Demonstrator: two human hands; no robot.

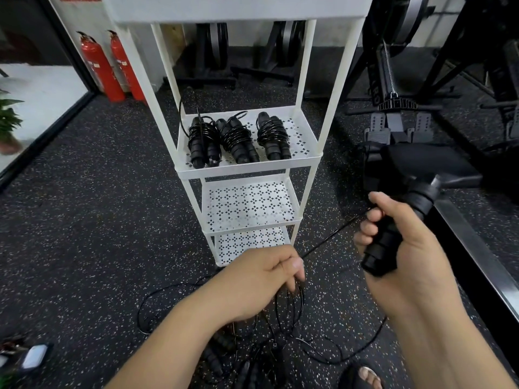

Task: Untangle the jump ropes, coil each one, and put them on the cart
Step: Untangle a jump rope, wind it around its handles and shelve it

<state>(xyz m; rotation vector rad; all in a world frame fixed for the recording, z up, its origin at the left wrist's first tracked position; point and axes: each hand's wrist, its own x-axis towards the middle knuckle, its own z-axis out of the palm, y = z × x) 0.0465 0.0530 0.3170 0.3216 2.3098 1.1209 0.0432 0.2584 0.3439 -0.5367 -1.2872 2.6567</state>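
Note:
A white cart (307, 161) stands in front of me. Three coiled black jump ropes (237, 140) lie side by side on its upper perforated shelf. My right hand (401, 242) grips a pair of black rope handles (393, 234). A thin black cord (334, 234) runs taut from there to my left hand (261, 282), which pinches it between thumb and fingers. Below my left hand the cord hangs in loops (289, 304). More black ropes and handles (224, 357) lie tangled on the speckled floor under my arms.
The cart's two lower shelves (247, 203) hold nothing. Two red fire extinguishers (104, 68) stand at the back left. A rowing machine (398, 130) and its black seat (421, 164) crowd the right side. A foot in a sandal (368, 374) shows at the bottom.

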